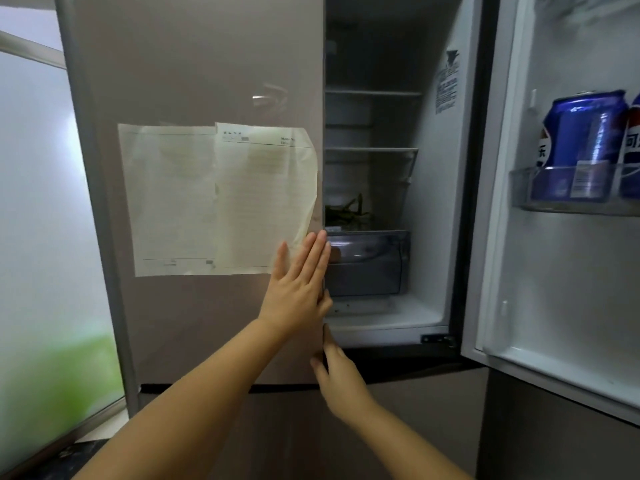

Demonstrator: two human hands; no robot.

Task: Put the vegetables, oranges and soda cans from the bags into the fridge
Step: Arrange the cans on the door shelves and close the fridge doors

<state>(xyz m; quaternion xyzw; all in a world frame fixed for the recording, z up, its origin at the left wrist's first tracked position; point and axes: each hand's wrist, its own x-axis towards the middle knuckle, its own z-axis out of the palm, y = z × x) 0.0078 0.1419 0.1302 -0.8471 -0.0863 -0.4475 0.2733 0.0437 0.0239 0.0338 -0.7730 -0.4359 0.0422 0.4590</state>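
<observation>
The fridge stands in front of me with its left door (194, 81) closed and its right door (561, 289) swung open. My left hand (299, 282) lies flat, fingers together, on the left door near its right edge and holds nothing. My right hand (337, 372) touches that door's edge lower down with its fingertips and is empty too. Two blue soda cans (585, 140) stand in the right door's clear shelf (519, 188). Green vegetables (346, 211) lie on a dark inner shelf above a clear drawer (367, 265). No bags or oranges are in view.
Two paper sheets (221, 199) are stuck on the left door. A frosted glass panel (41, 202) fills the left side. Below the doors is the lower fridge compartment (398, 427). Upper inner shelves (372, 93) look bare.
</observation>
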